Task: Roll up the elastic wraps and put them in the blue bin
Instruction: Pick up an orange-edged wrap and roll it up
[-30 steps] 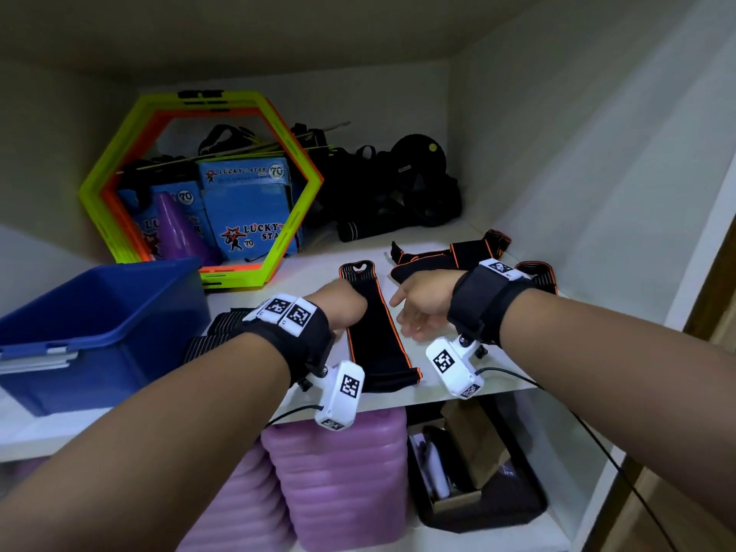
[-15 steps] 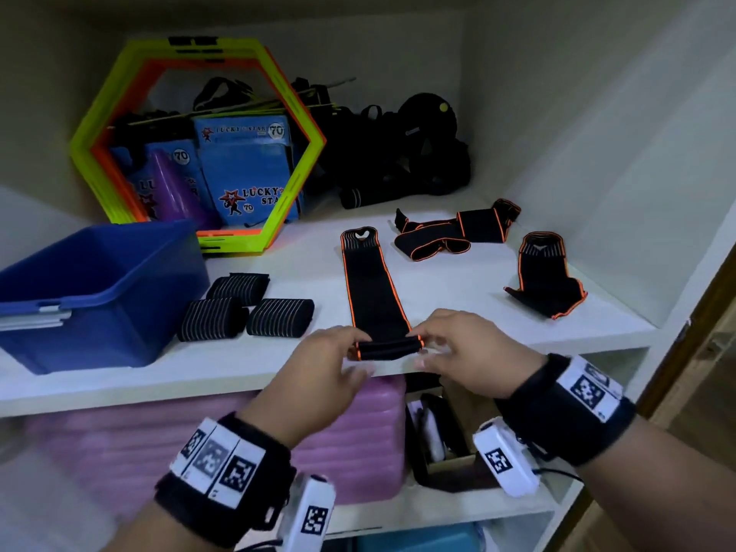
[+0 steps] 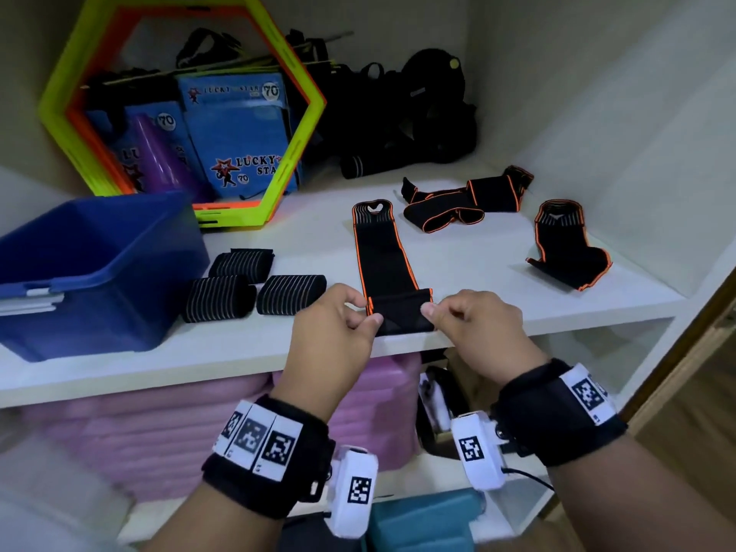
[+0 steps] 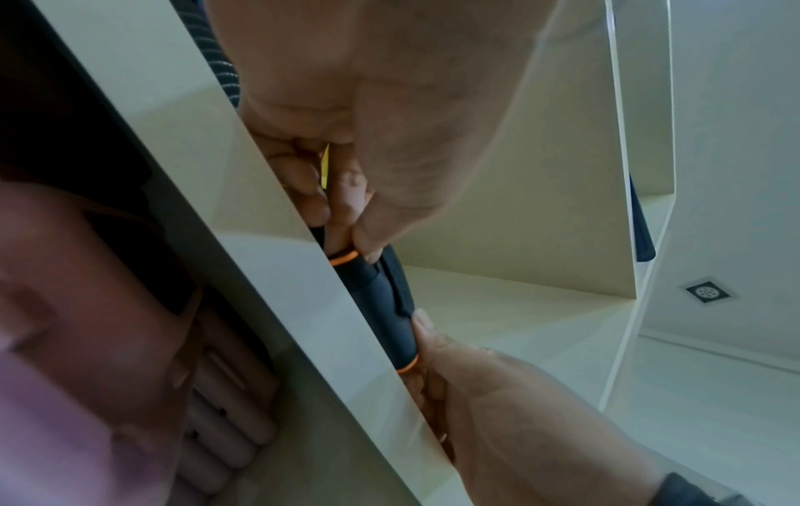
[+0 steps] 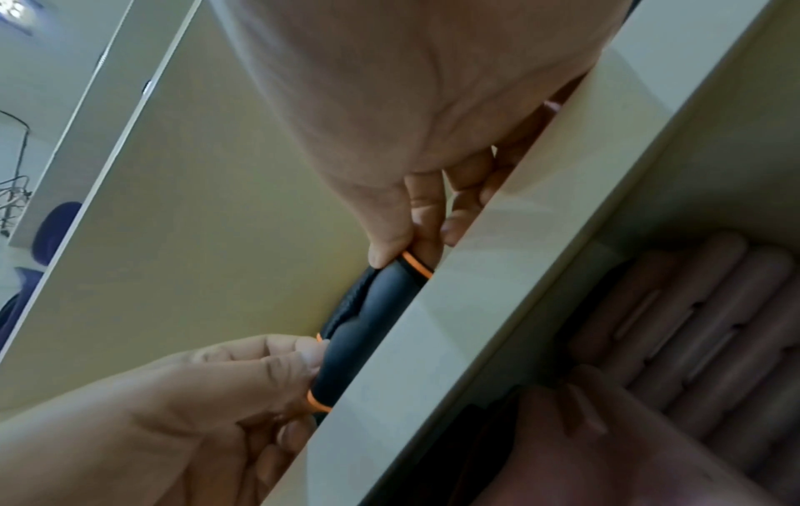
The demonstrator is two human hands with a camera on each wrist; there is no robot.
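A long black wrap with orange edging (image 3: 382, 253) lies flat on the white shelf (image 3: 239, 344), its near end turned over into a small roll (image 3: 400, 314) at the shelf's front edge. My left hand (image 3: 338, 320) pinches the roll's left end and my right hand (image 3: 470, 320) pinches its right end. The wrist views show the same roll (image 4: 381, 308) (image 5: 368, 328) held between thumbs and fingers on both sides. The blue bin (image 3: 91, 268) stands at the left of the shelf. Two more orange-edged wraps (image 3: 458, 201) (image 3: 565, 249) lie unrolled farther back and right.
Three black striped rolls (image 3: 255, 284) sit between the bin and my left hand. A neon hexagon frame (image 3: 179, 101) with blue boxes and dark gear fills the back. Pink mats (image 3: 159, 424) lie on the shelf below. A cupboard wall closes the right side.
My hands drew back from over the wrap to its near end and turned it into a roll, which has grown since half a second ago.
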